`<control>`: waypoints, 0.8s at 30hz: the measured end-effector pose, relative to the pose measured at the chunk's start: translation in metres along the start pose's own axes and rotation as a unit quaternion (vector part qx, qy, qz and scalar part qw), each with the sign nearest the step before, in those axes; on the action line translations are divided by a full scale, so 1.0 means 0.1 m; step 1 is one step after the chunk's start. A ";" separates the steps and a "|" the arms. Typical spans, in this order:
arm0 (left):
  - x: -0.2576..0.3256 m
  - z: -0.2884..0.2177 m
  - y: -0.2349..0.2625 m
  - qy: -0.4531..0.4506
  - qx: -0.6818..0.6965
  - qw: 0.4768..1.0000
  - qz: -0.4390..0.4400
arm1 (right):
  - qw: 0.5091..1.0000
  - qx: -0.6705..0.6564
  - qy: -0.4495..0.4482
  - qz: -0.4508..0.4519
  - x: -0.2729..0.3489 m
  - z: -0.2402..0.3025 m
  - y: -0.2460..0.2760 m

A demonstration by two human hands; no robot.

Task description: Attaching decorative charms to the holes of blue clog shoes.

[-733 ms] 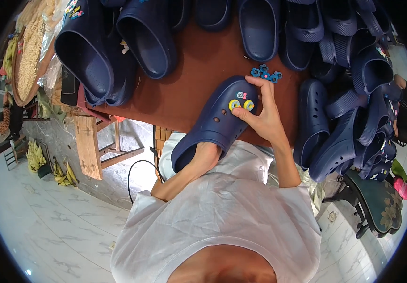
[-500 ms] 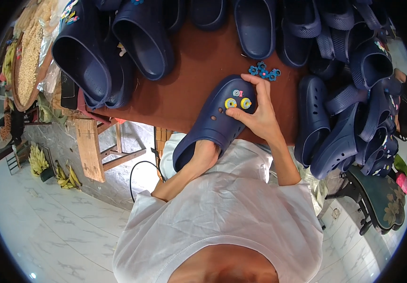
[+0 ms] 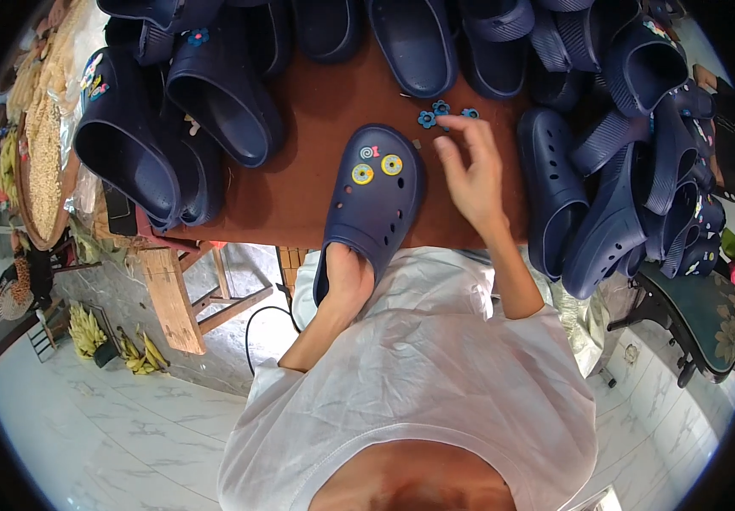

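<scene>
A navy blue clog point(image 3: 369, 200) is held toe-up over the table's near edge. Inside its heel opening is my left hand point(image 3: 349, 274), holding the shoe; the fingers are hidden in it. On the clog's upper sit two yellow round charms point(image 3: 377, 169) and a small white-and-pink swirl charm point(image 3: 369, 152). My right hand point(image 3: 475, 170) is apart from the clog, over the table, thumb and index finger spread with nothing seen between them. Just beyond its fingertips lie blue flower charms point(image 3: 441, 108), partly hidden by the index finger.
Navy clogs point(image 3: 222, 102) line the far side of the brown table point(image 3: 325, 102). More clogs point(image 3: 552, 187) are piled on the right. A wooden stool point(image 3: 171, 298) stands below at left, a chair point(image 3: 695, 319) at lower right. Bananas point(image 3: 141, 353) lie on the floor.
My right hand has let go of the clog's toe and moved right to the flower charms. With my left hand in it, the clog has shifted left and turned more upright.
</scene>
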State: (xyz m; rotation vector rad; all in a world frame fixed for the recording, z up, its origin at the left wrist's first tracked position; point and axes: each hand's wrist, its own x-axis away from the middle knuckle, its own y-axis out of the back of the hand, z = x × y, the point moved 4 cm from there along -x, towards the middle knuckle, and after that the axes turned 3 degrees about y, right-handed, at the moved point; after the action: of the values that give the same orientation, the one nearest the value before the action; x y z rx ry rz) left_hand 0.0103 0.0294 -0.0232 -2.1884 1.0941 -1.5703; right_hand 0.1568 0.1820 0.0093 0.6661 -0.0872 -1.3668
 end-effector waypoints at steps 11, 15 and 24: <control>-0.03 0.02 -0.09 0.014 0.029 0.999 -0.007 | 0.973 0.230 0.026 0.004 -0.09 -0.35 0.12; -0.05 0.02 -0.08 0.027 0.037 0.999 0.001 | 0.978 0.200 0.052 -0.041 -0.07 -0.33 0.15; -0.09 -0.02 -0.19 0.069 0.069 0.995 0.011 | 0.988 -0.117 -0.051 0.090 0.36 0.23 -0.10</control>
State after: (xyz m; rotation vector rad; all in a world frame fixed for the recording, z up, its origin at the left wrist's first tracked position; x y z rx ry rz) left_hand 0.0158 0.0494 -0.0179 -1.9983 1.0095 -1.7536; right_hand 0.1465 0.1397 0.0119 0.3828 -0.0661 -1.2127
